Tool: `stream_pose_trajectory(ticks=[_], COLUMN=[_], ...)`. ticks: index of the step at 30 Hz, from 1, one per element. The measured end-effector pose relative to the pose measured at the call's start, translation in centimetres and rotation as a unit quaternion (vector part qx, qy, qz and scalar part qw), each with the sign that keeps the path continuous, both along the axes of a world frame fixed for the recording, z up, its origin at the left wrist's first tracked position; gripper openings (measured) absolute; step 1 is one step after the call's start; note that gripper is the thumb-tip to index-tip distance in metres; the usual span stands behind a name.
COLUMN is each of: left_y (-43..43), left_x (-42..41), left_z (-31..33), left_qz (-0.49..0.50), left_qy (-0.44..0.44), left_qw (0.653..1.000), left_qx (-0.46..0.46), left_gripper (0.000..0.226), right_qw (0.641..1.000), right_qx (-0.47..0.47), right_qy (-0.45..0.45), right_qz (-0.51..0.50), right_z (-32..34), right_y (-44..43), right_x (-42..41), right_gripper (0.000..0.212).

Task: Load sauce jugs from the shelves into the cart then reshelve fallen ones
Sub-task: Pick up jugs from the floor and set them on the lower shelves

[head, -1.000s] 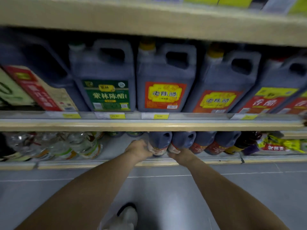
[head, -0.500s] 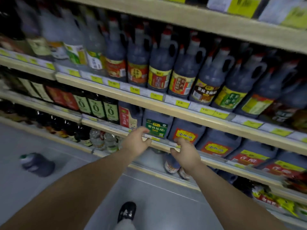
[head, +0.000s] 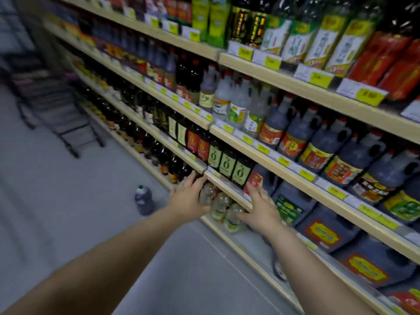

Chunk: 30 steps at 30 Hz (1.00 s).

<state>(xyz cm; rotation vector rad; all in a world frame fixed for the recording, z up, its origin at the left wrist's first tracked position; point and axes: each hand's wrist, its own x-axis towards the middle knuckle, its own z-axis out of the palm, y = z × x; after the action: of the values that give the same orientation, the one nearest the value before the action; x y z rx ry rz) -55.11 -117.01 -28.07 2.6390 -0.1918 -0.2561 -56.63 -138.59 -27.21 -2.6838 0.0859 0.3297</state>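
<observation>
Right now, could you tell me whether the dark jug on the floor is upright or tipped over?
Upright: the dark jug stands on its base, cap on top.

A large "0" stands on the green label of each of three dark bottles set side by side on a low shelf. The yellow price tags along the shelf edges and the red-and-yellow labels on the dark jugs carry print too blurred to read.
</observation>
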Motion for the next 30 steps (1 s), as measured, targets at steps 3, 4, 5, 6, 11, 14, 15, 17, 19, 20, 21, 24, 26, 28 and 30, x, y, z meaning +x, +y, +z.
stream_pose_trajectory(ticks=[3, 4, 5, 6, 11, 14, 15, 17, 19, 20, 21, 24, 26, 28, 30], left_y=[6.8, 9.1, 11.2, 13.3, 22.2, 25.9, 26.8, 28.5, 30.0, 30.7, 31.4, 33.5, 35.0, 36.3, 37.6], left_x=[-1.3, -1.7, -2.0, -2.2, -2.8, -2.6, -2.4, -1.7, -0.7, 0.0, 0.8, 3.6, 5.5, 7.5, 9.7], left_z=[0.1, 0.2, 0.4, 0.6, 0.8, 0.3, 0.2, 0.0, -0.4, -0.7, -1.0, -1.9, -2.5, -3.3, -4.1], left_qz=[0.039, 0.048, 0.056, 0.064, 0.084, 0.089, 0.089, 0.086, 0.082, 0.079, 0.076, 0.068, 0.066, 0.06, 0.047], left_qy=[0.002, 0.003, 0.006, 0.009, 0.013, 0.004, 0.003, 0.003, 0.01, 0.017, 0.025, 0.041, 0.048, 0.058, 0.074], left_qw=[0.999, 0.998, 0.997, 0.997, 0.995, 0.994, 0.994, 0.994, 0.994, 0.994, 0.993, 0.991, 0.99, 0.989, 0.987], left_qx=[0.036, 0.044, 0.047, 0.047, 0.05, 0.056, 0.06, 0.067, 0.073, 0.078, 0.086, 0.108, 0.115, 0.122, 0.135], left_gripper=[0.09, 0.09, 0.089, 0.089, 0.088, 0.088, 0.088, 0.088, 0.09, 0.09, 0.09, 0.09, 0.09, 0.089, 0.088], right_qw=[1.0, 1.0, 0.999, 0.999, 0.998, 0.996, 0.995, 0.993, 0.992, 0.991, 0.99, 0.989, 0.99, 0.992, 0.993], right_qx=[0.003, 0.002, 0.001, -0.001, -0.021, -0.042, -0.048, -0.059, -0.074, -0.082, -0.09, -0.095, -0.09, -0.082, -0.075], right_qy=[-0.012, -0.014, -0.016, -0.02, -0.029, -0.038, -0.038, -0.039, -0.037, -0.034, -0.028, -0.011, -0.003, 0.01, 0.029], right_qz=[0.021, 0.028, 0.036, 0.042, 0.059, 0.075, 0.083, 0.093, 0.1, 0.103, 0.107, 0.111, 0.108, 0.099, 0.089], right_z=[0.3, 0.4, 0.4, 0.3, -0.1, -0.4, -0.6, -1.0, -1.5, -1.9, -2.2, -3.3, -4.3, -5.2, -6.2], right_y=[5.8, 7.9, 9.8, 11.7, 20.1, 23.8, 24.8, 26.4, 27.6, 28.1, 28.7, 30.2, 31.3, 32.3, 33.2], right_x=[0.6, 0.8, 1.0, 1.2, 1.8, 2.2, 2.4, 3.0, 4.2, 4.9, 5.6, 8.4, 10.6, 12.9, 15.1], right_gripper=[0.096, 0.096, 0.097, 0.097, 0.097, 0.097, 0.096, 0.095, 0.094, 0.094, 0.094, 0.094, 0.092, 0.091, 0.09])
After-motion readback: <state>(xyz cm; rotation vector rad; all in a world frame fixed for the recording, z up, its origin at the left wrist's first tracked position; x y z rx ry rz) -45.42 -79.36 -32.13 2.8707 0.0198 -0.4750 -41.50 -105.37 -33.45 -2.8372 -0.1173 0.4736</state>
